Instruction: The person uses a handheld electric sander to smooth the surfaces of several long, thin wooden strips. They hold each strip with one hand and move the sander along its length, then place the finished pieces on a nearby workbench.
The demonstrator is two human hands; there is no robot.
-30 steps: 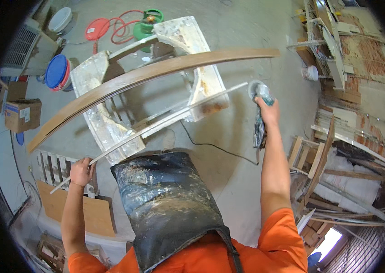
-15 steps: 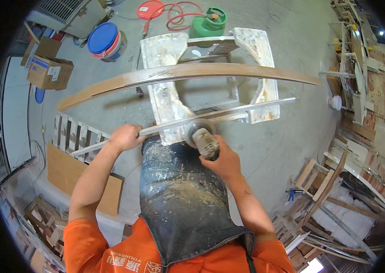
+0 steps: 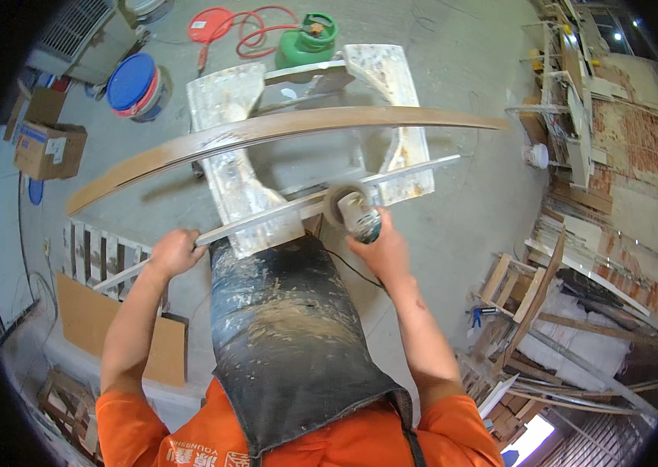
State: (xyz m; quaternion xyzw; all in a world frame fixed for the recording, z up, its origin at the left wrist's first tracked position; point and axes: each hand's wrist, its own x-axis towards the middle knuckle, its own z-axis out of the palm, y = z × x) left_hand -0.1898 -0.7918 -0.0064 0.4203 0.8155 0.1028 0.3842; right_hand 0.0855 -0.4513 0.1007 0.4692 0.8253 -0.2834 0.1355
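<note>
Fingers of the left hand (image 3: pixel 175 254) are curled over a long thin pale strip (image 3: pixel 282 214) near its left end, pinching it from above. Fingers of the right hand (image 3: pixel 379 247) are wrapped round the body of a small angle grinder (image 3: pixel 356 214), closed tight on it, with the tool's round head lying against the strip about midway along. The strip runs slantwise from lower left to upper right and rests across a white, plaster-spattered trestle stand (image 3: pixel 228 156), which serves as the desk. Beyond the strip, a broad curved wooden board (image 3: pixel 266 132) lies across the same stand, arching from the left to well past the stand's right side. A dark, dust-smeared apron (image 3: pixel 290 327) hangs down from the person's chest between the two forearms, over an orange shirt (image 3: pixel 453 432). A thin black cable (image 3: pixel 356 272) trails from below the right hand over the concrete floor (image 3: pixel 461 78). Farther off on the floor stand a green gas cylinder (image 3: pixel 307 47) with a red hose (image 3: pixel 255 31), a blue-lidded bucket (image 3: pixel 136 84) and a cardboard box (image 3: pixel 49 148). Wooden frames and slats (image 3: pixel 523 288) are stacked at the right.
</note>
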